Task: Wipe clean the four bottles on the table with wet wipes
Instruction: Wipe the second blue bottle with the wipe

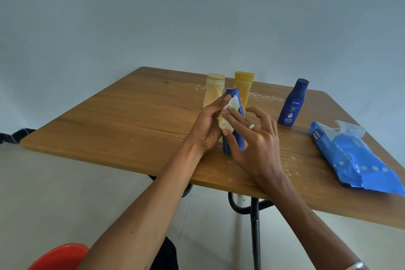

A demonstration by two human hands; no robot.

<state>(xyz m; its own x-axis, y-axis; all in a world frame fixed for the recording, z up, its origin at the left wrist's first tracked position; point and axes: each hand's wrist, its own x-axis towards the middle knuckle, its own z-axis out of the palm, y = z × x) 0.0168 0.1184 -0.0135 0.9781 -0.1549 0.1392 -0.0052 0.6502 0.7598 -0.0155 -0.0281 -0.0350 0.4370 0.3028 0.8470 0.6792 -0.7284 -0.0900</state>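
Observation:
A dark blue bottle point(239, 140) stands upright near the middle of the wooden table point(122, 120). My left hand point(208, 127) grips it from the left side. My right hand point(256, 138) presses a crumpled white wet wipe point(232, 103) against the bottle's front with thumb and forefinger, the other fingers spread. Behind it stand a pale cream bottle point(213, 90) and a yellow tube point(243, 85). A second dark blue bottle point(292, 103), labelled NIVEA, stands apart to the right.
A blue pack of wet wipes point(350, 158) lies at the table's right side with a wipe sticking out of its top. White smears mark the tabletop. A red round object point(59, 256) sits low at the left, below the table's front edge.

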